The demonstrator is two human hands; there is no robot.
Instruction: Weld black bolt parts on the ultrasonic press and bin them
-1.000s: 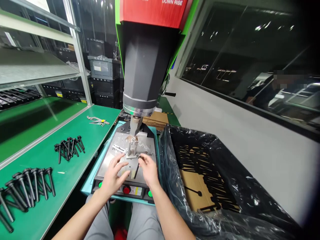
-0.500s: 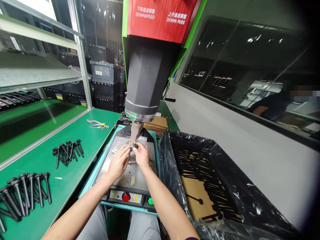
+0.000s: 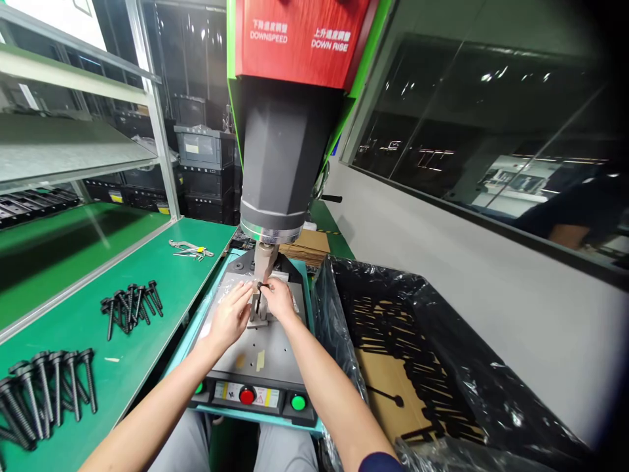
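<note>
My right hand (image 3: 280, 299) pinches a black bolt (image 3: 259, 298) by its round head, and the shaft hangs down in front of a small metal fixture (image 3: 256, 320). Across from it, my left hand (image 3: 232, 313) has its fingers stretched out close beside the fixture and the bolt's head; whether its fingertips touch either is unclear. Just above the fingers stands the tapered metal horn (image 3: 265, 261) of a press. The fixture sits on a grey metal plate (image 3: 240, 357).
Several black bolts (image 3: 130, 307) lie on the green bench (image 3: 162, 262) at left, with more in front and pliers (image 3: 191, 249) behind. A black-lined box (image 3: 388, 387) of black parts stands right. The press base has green (image 3: 297, 402) and red buttons (image 3: 246, 394).
The bolt in my right hand now shows upright, its shaft pointing down before the fixture. My left fingers have drawn slightly left. The whole view has shifted a little.
</note>
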